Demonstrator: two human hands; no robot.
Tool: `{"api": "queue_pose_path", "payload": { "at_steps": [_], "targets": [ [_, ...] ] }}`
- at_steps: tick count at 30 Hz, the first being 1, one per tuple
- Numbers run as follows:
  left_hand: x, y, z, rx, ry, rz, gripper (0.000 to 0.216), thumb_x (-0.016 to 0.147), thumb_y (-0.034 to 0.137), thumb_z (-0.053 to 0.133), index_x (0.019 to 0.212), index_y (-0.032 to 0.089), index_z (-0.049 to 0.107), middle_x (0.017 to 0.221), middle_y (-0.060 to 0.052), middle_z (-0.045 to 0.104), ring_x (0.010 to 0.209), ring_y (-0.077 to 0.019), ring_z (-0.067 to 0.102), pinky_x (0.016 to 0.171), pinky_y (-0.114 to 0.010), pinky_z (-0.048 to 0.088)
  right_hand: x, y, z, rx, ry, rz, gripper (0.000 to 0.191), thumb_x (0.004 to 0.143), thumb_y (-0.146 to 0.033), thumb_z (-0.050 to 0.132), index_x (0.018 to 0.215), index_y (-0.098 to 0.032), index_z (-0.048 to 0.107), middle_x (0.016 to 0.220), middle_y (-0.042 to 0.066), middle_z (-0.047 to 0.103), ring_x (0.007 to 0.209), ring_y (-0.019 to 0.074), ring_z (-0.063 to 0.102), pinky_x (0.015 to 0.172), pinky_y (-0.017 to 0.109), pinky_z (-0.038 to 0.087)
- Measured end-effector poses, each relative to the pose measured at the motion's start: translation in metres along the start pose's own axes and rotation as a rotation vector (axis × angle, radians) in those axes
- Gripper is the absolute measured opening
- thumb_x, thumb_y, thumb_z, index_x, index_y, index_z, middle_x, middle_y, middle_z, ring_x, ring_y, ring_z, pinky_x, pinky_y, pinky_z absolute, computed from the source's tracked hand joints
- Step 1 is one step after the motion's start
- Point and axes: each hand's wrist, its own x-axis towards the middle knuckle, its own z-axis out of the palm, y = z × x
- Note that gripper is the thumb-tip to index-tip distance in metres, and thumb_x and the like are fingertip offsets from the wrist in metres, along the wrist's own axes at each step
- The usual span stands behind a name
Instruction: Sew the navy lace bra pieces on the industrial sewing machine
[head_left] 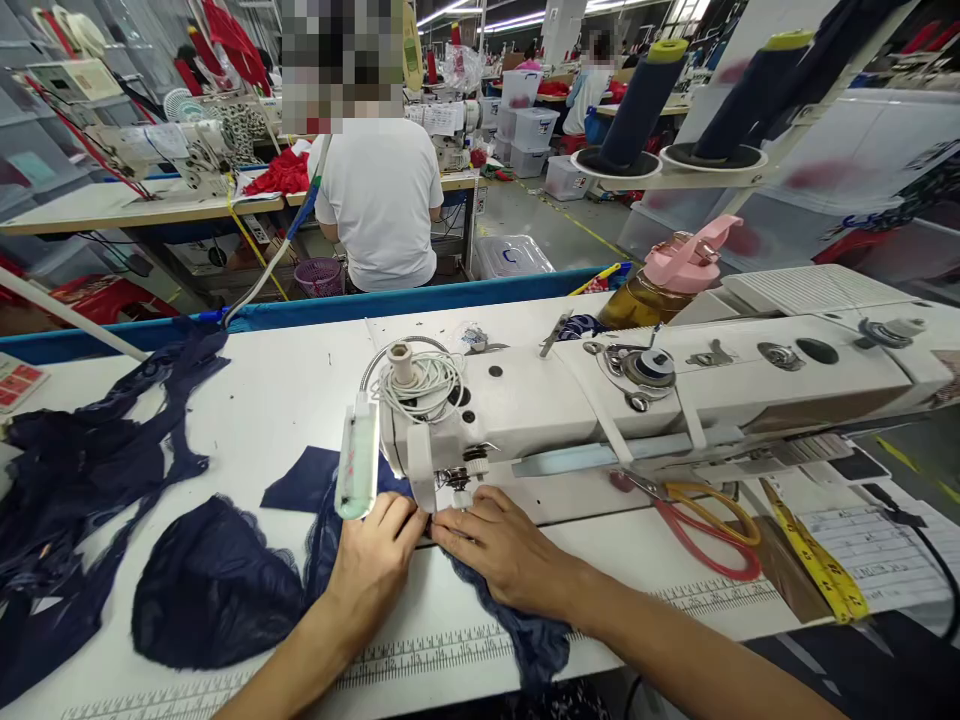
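Observation:
My left hand (373, 562) and my right hand (504, 547) lie side by side on a piece of navy lace fabric (517, 625), fingertips meeting just under the needle area of a white sewing machine (570, 400). The fingers of both hands are pressed down on the fabric, holding it flat on the table. A navy padded cup piece (214, 585) lies just left of my left hand. A small lamp (357, 462) hangs off the machine head above my left hand.
A heap of navy lace pieces (82, 470) covers the left of the white table (292, 400). Red-handled scissors (705, 525) and a yellow tape measure (817, 565) lie to the right. A pink-lidded bottle (667, 280) stands behind the machine. A person in white (382, 200) sits ahead.

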Motion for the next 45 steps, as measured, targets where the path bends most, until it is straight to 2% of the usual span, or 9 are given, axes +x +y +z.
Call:
{"api": "queue_pose_path", "payload": {
  "at_steps": [4, 8, 11, 16, 20, 28, 34, 40, 45],
  "targets": [
    [0.009, 0.0, 0.003, 0.065, -0.012, -0.018, 0.037, 0.083, -0.004, 0.042, 0.105, 0.015, 0.065, 0.086, -0.008, 0.067, 0.082, -0.023, 0.06, 0.078, -0.041, 0.042, 0.004, 0.001, -0.002, -0.027, -0.034, 0.033, 0.049, 0.084, -0.001, 0.044, 0.132, -0.011, 0.051, 0.128, 0.011, 0.061, 0.106, 0.0227, 0.05, 0.098, 0.04, 0.03],
    [0.008, 0.006, 0.003, 0.16, -0.014, -0.003, 0.031, 0.087, -0.001, 0.042, 0.103, 0.013, 0.065, 0.089, -0.01, 0.068, 0.088, -0.0252, 0.061, 0.084, -0.047, 0.042, 0.004, -0.005, -0.003, -0.048, -0.035, 0.057, 0.047, 0.086, -0.003, 0.045, 0.131, -0.011, 0.052, 0.132, 0.012, 0.058, 0.112, 0.0244, 0.047, 0.099, 0.041, 0.029],
    [0.007, 0.006, -0.001, 0.118, 0.012, -0.013, 0.033, 0.087, -0.002, 0.041, 0.104, 0.014, 0.065, 0.087, -0.008, 0.068, 0.088, -0.0244, 0.061, 0.085, -0.046, 0.042, 0.003, -0.009, -0.002, -0.059, -0.009, 0.057, 0.048, 0.086, -0.003, 0.045, 0.133, -0.011, 0.05, 0.134, 0.012, 0.056, 0.114, 0.0247, 0.046, 0.098, 0.041, 0.029],
    [0.006, 0.011, -0.006, 0.117, -0.004, -0.014, 0.03, 0.088, 0.0, 0.041, 0.102, 0.013, 0.065, 0.085, -0.007, 0.067, 0.081, -0.0232, 0.06, 0.083, -0.046, 0.041, 0.001, -0.01, 0.003, -0.041, 0.059, 0.039, 0.042, 0.083, -0.004, 0.048, 0.124, -0.013, 0.056, 0.12, 0.011, 0.064, 0.102, 0.0221, 0.051, 0.095, 0.04, 0.03],
    [0.003, 0.016, -0.002, 0.085, 0.003, -0.021, 0.032, 0.087, -0.002, 0.04, 0.103, 0.013, 0.063, 0.088, -0.007, 0.069, 0.082, -0.022, 0.061, 0.081, -0.044, 0.041, -0.003, -0.008, 0.005, -0.006, 0.087, 0.022, 0.046, 0.081, -0.002, 0.048, 0.125, -0.013, 0.054, 0.124, 0.009, 0.062, 0.103, 0.0207, 0.052, 0.093, 0.039, 0.03],
    [0.01, -0.001, 0.008, 0.086, -0.009, -0.004, 0.042, 0.078, -0.009, 0.041, 0.106, 0.014, 0.062, 0.089, -0.008, 0.07, 0.083, -0.0229, 0.061, 0.087, -0.047, 0.04, 0.0, -0.004, 0.005, 0.022, 0.045, 0.088, 0.05, 0.082, -0.003, 0.047, 0.13, -0.014, 0.051, 0.126, 0.011, 0.062, 0.11, 0.0237, 0.048, 0.096, 0.04, 0.029],
    [0.004, 0.006, -0.001, 0.1, 0.001, -0.057, 0.037, 0.085, -0.005, 0.042, 0.109, 0.015, 0.062, 0.088, -0.007, 0.068, 0.086, -0.0233, 0.061, 0.078, -0.039, 0.04, 0.003, -0.009, 0.0, -0.025, -0.033, 0.112, 0.05, 0.084, -0.006, 0.049, 0.133, -0.011, 0.049, 0.133, 0.013, 0.057, 0.113, 0.0266, 0.045, 0.098, 0.043, 0.028],
    [0.001, 0.009, -0.003, 0.038, 0.018, -0.074, 0.029, 0.09, 0.002, 0.045, 0.105, 0.018, 0.063, 0.084, -0.003, 0.067, 0.083, -0.0196, 0.06, 0.077, -0.036, 0.039, 0.002, -0.012, 0.0, 0.002, 0.004, 0.048, 0.048, 0.083, -0.004, 0.051, 0.131, -0.012, 0.051, 0.126, 0.012, 0.06, 0.108, 0.0231, 0.049, 0.099, 0.042, 0.028],
    [0.001, 0.01, 0.0, 0.031, -0.068, -0.092, 0.028, 0.089, 0.002, 0.047, 0.103, 0.019, 0.064, 0.08, -0.002, 0.064, 0.075, -0.018, 0.057, 0.071, -0.033, 0.038, 0.0, -0.011, 0.0, 0.002, -0.007, 0.041, 0.049, 0.079, -0.002, 0.053, 0.127, -0.012, 0.053, 0.121, 0.009, 0.062, 0.104, 0.0217, 0.052, 0.101, 0.042, 0.026]
  ]
}}
